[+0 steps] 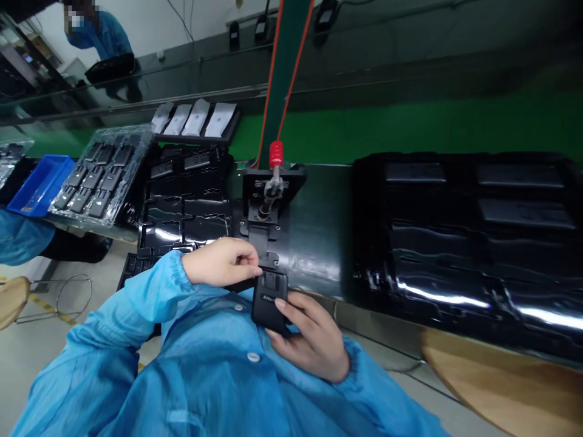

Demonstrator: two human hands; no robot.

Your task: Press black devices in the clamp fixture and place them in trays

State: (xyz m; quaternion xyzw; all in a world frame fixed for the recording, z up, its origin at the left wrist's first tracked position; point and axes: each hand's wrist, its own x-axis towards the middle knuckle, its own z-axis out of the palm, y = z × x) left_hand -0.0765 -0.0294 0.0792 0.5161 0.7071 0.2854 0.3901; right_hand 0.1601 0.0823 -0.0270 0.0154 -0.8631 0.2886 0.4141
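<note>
My right hand (pixel 314 337) grips a black plastic case (pixel 269 309) with white lettering, thumb beneath and fingers over its right side. The case is tilted near my chest, at the bench's front edge. My left hand (pixel 225 261) has its fingers curled in, with a fingertip at the case's upper left corner; whether anything small is between them, I cannot make out. Just beyond the hands stands a toggle clamp fixture (pixel 266 206) with a red handle (pixel 276 155).
Black trays (pixel 184 200) lie left of the fixture; a large black tray (pixel 455 255) with several dark parts is at right. Farther left are a clear tray (pixel 107 173) of black parts and a blue bin (pixel 40 185). White packets (pixel 195 118) lie behind. A wooden stool (pixel 501 382) stands below right.
</note>
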